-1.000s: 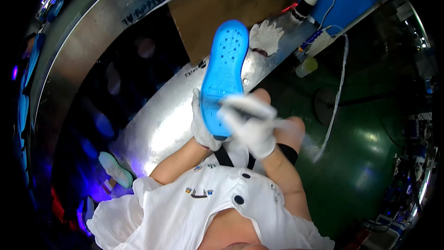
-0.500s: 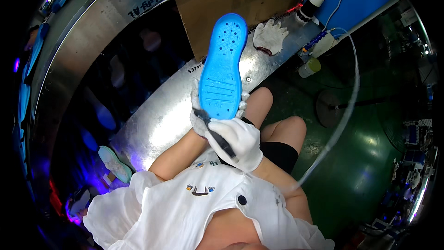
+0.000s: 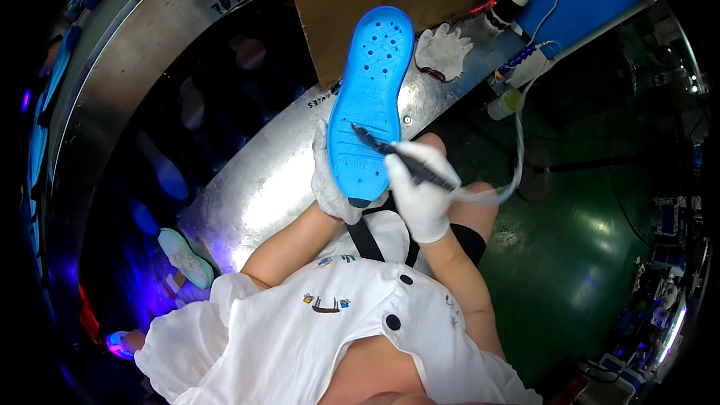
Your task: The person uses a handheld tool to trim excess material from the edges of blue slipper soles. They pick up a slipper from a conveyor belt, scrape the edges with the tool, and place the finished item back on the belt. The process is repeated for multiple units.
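A bright blue shoe sole (image 3: 366, 105), with small holes at its far end and ridges across its near part, is held up in front of me. My gloved left hand (image 3: 331, 180) grips its near end from the left and beneath, with most of the fingers hidden behind it. In my white-gloved right hand (image 3: 422, 199) is a black pen-shaped tool (image 3: 405, 163), its tip over the ridged part of the sole. I cannot tell whether that tip touches. A translucent hose (image 3: 517, 169) runs from the tool's back end toward the right.
Below the sole lies a metal worktop (image 3: 262, 172), with a loose white glove (image 3: 442, 52) at its far side. A brown cardboard sheet (image 3: 330, 22) stands behind. Pale soles lie in the dark area at left, near a light-green shoe (image 3: 184, 258). A lidded cup (image 3: 505, 103) sits right.
My right hand has moved right, off the sole's near end, and the tool now points up and left over the ridges. The sole has shifted slightly away from me. The hose has swung inward.
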`<control>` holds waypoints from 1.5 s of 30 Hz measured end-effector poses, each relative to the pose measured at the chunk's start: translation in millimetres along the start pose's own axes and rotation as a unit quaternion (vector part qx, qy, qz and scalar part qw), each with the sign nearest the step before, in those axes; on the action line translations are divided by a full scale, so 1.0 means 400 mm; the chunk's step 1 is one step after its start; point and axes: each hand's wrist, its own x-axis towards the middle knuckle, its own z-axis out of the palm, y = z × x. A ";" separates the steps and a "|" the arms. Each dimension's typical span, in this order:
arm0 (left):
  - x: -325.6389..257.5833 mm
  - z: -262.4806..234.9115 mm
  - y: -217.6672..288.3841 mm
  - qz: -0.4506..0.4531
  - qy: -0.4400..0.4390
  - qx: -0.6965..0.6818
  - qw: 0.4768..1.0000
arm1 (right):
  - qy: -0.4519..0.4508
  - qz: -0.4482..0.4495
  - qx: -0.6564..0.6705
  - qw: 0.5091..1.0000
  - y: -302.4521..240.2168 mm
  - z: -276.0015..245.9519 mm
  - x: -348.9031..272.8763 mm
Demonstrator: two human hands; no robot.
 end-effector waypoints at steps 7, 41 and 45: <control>0.021 0.007 -0.003 -0.020 0.004 0.107 0.994 | -0.025 -0.002 0.016 1.000 -0.026 0.000 -0.012; 0.091 0.080 0.080 -0.108 0.008 0.188 0.976 | -0.155 -0.152 -0.062 0.974 -0.077 -0.034 0.020; 0.080 0.105 0.089 -0.123 -0.050 0.378 0.916 | -0.158 -0.168 -0.069 0.971 -0.083 -0.033 0.020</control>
